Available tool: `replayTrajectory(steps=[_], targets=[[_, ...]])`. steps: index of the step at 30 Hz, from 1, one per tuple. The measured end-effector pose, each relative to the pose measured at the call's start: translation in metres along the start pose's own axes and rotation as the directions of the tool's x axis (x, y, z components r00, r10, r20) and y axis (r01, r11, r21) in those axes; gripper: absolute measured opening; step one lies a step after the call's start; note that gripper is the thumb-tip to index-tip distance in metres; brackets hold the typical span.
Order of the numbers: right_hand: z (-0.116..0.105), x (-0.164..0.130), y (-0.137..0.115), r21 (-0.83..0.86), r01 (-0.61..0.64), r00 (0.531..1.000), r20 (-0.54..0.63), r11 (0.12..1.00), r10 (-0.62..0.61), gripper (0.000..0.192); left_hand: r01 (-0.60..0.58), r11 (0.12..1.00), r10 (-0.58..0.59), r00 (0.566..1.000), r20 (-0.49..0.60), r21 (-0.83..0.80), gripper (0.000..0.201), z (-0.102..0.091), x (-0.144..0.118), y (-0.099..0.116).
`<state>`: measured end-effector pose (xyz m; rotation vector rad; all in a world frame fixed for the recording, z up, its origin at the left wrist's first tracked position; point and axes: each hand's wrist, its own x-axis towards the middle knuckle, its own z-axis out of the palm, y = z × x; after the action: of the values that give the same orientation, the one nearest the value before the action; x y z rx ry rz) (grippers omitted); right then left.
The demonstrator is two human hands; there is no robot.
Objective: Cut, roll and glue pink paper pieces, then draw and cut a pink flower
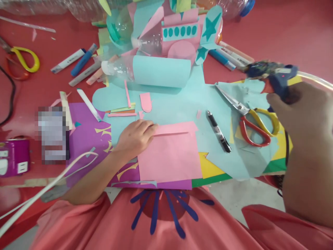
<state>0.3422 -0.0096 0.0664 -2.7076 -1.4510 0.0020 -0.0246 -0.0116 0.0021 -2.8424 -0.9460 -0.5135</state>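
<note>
My left hand [137, 136] presses on the upper left corner of a pink sheet of paper [170, 158], its fingers curled together on the folded strip [174, 128] along the top edge. At the right, my right hand [305, 107] is closed around a blue hot glue gun [282, 78], slightly blurred; a glue stick [314, 80] extends from its back. The gun's nozzle end points left. Between my hands lie a black pen [219, 132] and open scissors [243, 111] with red and yellow handles, on light blue paper [179, 100].
A bottle wrapped in light blue paper [161, 71] lies ahead, before a pink bottle rocket [179, 34] with star fins. Several markers [68, 60] lie around. A phone [53, 135], a purple box [15, 158], more scissors [24, 59] and a white cable [52, 184] are at the left.
</note>
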Motion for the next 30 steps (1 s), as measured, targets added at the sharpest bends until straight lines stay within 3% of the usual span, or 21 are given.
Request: replayTrajectory(steps=[3, 6, 12, 14, 16, 19, 22, 26, 28, 30], targets=[[0.015, 0.009, -0.008, -0.08, 0.023, 0.995, 0.094, 0.997, -0.015, 0.016, 0.015, 1.0, -0.015, 1.0, 0.01, -0.024, 0.026, 0.001, -0.001, 0.0], [0.021, 0.01, -0.012, -0.128, 0.02, 0.987, 0.16, 0.992, 0.001, 0.022, 0.036, 0.998, -0.034, 0.999, 0.036, -0.054, 0.029, 0.002, -0.003, 0.0], [0.004, -0.009, 0.006, -0.034, -0.051, 0.995, 0.079, 0.998, 0.053, 0.017, 0.114, 0.986, -0.105, 0.992, 0.072, -0.125, 0.031, 0.001, -0.005, -0.001], [0.002, -0.023, 0.019, -0.037, -0.023, 0.976, 0.216, 0.999, 0.03, 0.018, 0.174, 0.964, -0.162, 0.984, 0.076, -0.202, 0.031, -0.001, -0.004, -0.002], [0.006, -0.037, 0.033, -0.034, 0.132, 0.938, 0.328, 0.991, -0.114, 0.033, 0.286, 0.913, -0.268, 0.958, 0.101, -0.29, 0.032, -0.004, -0.004, -0.003], [0.017, -0.051, 0.045, -0.047, 0.281, 0.927, 0.273, 0.959, -0.258, 0.051, 0.51, 0.749, -0.493, 0.855, 0.158, -0.423, 0.033, -0.009, -0.003, -0.008], [0.026, -0.055, 0.044, -0.063, 0.304, 0.936, 0.206, 0.95, -0.286, 0.052, 0.653, 0.52, -0.664, 0.714, 0.22, -0.55, 0.036, -0.007, -0.006, -0.018], [0.026, -0.053, 0.036, -0.137, 0.319, 0.936, 0.199, 0.938, -0.289, 0.049, 0.613, 0.304, -0.844, 0.529, 0.093, -0.729, 0.042, 0.007, -0.011, -0.028], [0.024, -0.051, 0.033, -0.154, 0.335, 0.932, 0.202, 0.929, -0.303, 0.054, 0.578, 0.253, -0.868, 0.49, 0.082, -0.776, 0.039, 0.013, -0.013, -0.029], [0.023, -0.049, 0.03, -0.144, 0.343, 0.924, 0.232, 0.928, -0.305, 0.058, 0.543, 0.2, -0.865, 0.488, 0.113, -0.816, 0.04, 0.016, -0.012, -0.029]])
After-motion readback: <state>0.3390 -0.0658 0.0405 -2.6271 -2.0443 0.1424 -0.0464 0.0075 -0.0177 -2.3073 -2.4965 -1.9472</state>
